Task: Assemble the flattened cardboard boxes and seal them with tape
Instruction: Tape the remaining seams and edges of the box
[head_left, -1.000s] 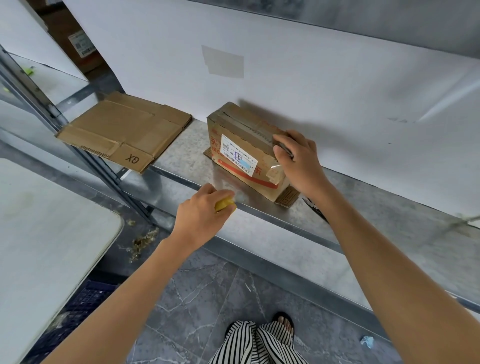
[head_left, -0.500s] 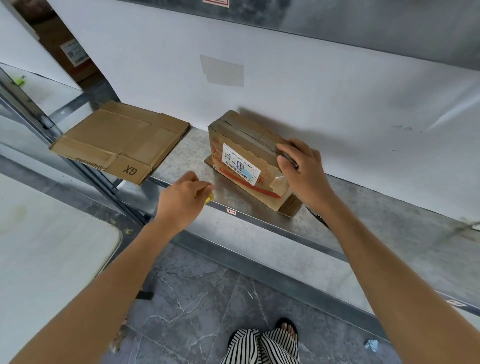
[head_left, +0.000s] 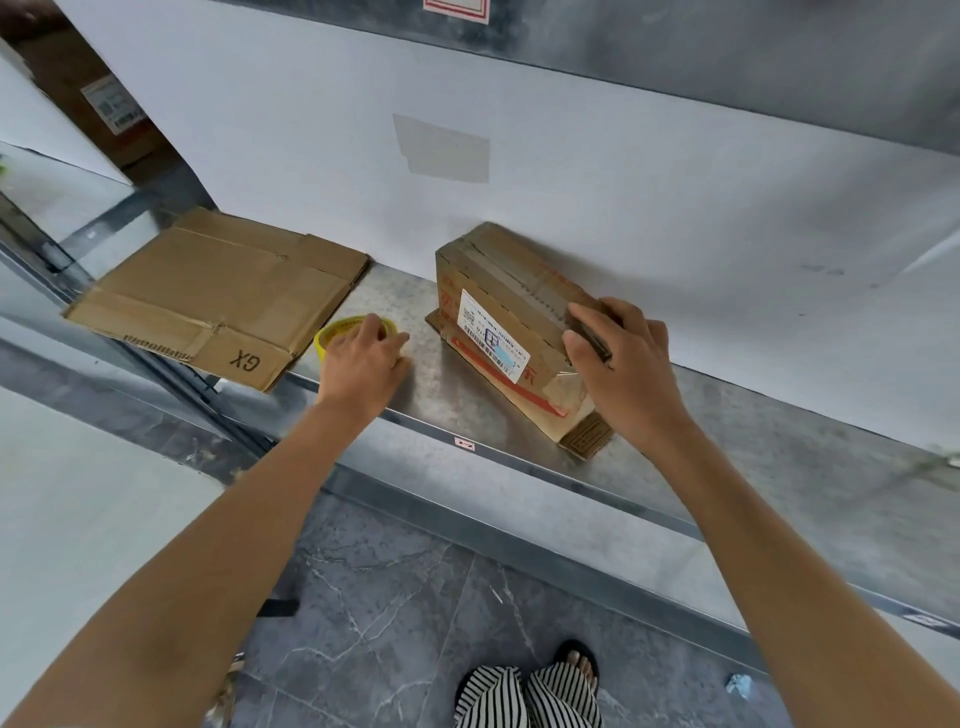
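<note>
An assembled cardboard box (head_left: 498, 291) with a white shipping label stands on the metal shelf (head_left: 436, 384), against the white back panel. My right hand (head_left: 623, 364) grips its near right end, fingers curled over the top edge. Left of the box, my left hand (head_left: 363, 358) holds a yellow tape roll (head_left: 337, 332) down on the shelf surface. A flattened cardboard box (head_left: 218, 291) marked "GX" lies at the shelf's left end, overhanging the front edge.
A white table top (head_left: 78, 509) sits at lower left. The grey tiled floor (head_left: 395, 613) lies below the shelf, with my striped trousers and sandals on it. A brown carton (head_left: 104, 104) stands far back left. The shelf continues to the right.
My left hand has moved from below the shelf edge up and leftwards, bringing the yellow tape roll onto the shelf. My right hand has stayed on the box.
</note>
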